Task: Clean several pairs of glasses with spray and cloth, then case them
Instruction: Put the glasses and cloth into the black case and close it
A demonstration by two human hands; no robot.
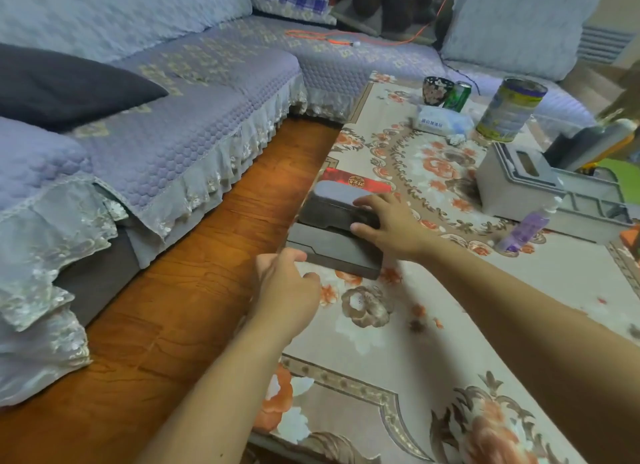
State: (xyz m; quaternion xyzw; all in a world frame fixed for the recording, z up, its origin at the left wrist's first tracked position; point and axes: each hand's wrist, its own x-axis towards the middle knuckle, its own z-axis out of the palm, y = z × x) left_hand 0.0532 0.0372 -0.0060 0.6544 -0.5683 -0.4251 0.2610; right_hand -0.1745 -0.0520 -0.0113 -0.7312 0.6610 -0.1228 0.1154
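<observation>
Two dark glasses cases sit at the left edge of the flowered table (pixel 398 342). The upper case (pixel 332 204) has a grey lid and lies partly on the flat lower case (pixel 332 252). My right hand (pixel 388 226) grips the upper case at its right end, thumb on the front, fingers on the lid. My left hand (pixel 289 283) holds the near left corner of the lower case. A purple spray bottle (pixel 526 230) lies on the table to the right. No glasses and no cloth are visible.
A red box (pixel 353 181) lies behind the cases. A grey tray (pixel 512 186), a tissue pack (pixel 440 119), a tall tin (pixel 509 109), a green can (pixel 457 95) and a cup (pixel 436 89) stand further back. A purple sofa (pixel 156 134) and wooden floor (pixel 173 308) lie left.
</observation>
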